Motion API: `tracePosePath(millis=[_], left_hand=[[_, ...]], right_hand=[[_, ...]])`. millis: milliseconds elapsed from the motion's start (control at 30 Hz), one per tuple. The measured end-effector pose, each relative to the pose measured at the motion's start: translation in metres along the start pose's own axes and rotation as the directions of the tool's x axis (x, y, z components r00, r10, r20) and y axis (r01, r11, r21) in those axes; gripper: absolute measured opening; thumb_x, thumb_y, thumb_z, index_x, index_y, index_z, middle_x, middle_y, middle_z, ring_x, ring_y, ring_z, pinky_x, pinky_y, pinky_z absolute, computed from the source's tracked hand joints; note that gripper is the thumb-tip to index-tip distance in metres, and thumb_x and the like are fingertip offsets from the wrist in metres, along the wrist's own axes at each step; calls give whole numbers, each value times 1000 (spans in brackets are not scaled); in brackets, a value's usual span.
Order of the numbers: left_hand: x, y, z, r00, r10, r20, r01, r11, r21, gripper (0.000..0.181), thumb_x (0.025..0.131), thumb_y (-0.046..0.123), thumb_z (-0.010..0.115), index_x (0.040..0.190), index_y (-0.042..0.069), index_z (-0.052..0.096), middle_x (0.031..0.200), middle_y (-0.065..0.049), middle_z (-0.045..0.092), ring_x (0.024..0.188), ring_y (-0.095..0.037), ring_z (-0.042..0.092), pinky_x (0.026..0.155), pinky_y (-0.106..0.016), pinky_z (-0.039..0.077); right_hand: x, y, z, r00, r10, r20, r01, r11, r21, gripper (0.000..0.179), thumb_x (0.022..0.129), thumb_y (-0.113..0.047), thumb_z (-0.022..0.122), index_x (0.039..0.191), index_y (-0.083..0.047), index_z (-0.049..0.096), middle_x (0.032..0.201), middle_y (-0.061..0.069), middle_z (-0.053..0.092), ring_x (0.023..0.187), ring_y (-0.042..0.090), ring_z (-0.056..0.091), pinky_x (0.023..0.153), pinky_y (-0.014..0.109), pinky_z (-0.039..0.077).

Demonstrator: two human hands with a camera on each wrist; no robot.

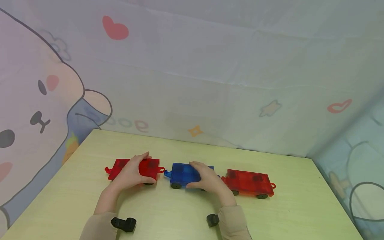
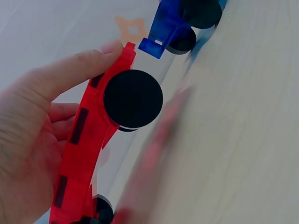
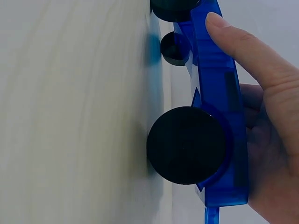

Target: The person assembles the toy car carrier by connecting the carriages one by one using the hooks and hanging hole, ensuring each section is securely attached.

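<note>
Beige sleeves [image 1: 100,228] with black wrist cameras [image 1: 126,225] lie nearest the camera. Beyond them, the left hand [image 1: 132,171] grips the left red car [image 1: 152,169] across its width, fingers over the far edge and thumb on the near side; the right hand [image 1: 207,178] holds the blue car [image 1: 182,171] likewise. Both hands are spread only to the width of what they grasp. Between them, the red ring [image 2: 128,52] sits just beside the blue hook [image 2: 152,48], not joined. Coupling these two looks like the step in hand; the next move seems to call for steadying the blue car and setting ring over hook. Farther right, the right red car [image 1: 249,181] stands on the table [image 1: 306,206], close behind the blue one; whether they are linked, I cannot tell. Patterned cloth [image 1: 210,100] hangs behind.
</note>
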State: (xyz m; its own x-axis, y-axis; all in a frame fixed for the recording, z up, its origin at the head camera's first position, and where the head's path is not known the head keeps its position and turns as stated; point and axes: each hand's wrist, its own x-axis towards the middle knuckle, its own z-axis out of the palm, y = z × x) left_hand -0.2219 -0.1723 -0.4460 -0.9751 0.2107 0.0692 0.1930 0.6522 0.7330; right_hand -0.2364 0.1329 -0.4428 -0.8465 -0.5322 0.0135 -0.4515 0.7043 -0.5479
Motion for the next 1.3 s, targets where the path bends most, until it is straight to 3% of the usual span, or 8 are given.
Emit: tracePosePath(millis=[1300], left_hand=[[0,5,5,1000,20,14,-20,999,27,101,69,31,88,149,1,35,143,-13,49,130,-36,44,99,-57,48]], right_hand=[[2,-5,3,1000,16,27,-15,1000,-21,83,82,-40,78,148,-3,41,152,16,42,142,35,37,115,51,34]])
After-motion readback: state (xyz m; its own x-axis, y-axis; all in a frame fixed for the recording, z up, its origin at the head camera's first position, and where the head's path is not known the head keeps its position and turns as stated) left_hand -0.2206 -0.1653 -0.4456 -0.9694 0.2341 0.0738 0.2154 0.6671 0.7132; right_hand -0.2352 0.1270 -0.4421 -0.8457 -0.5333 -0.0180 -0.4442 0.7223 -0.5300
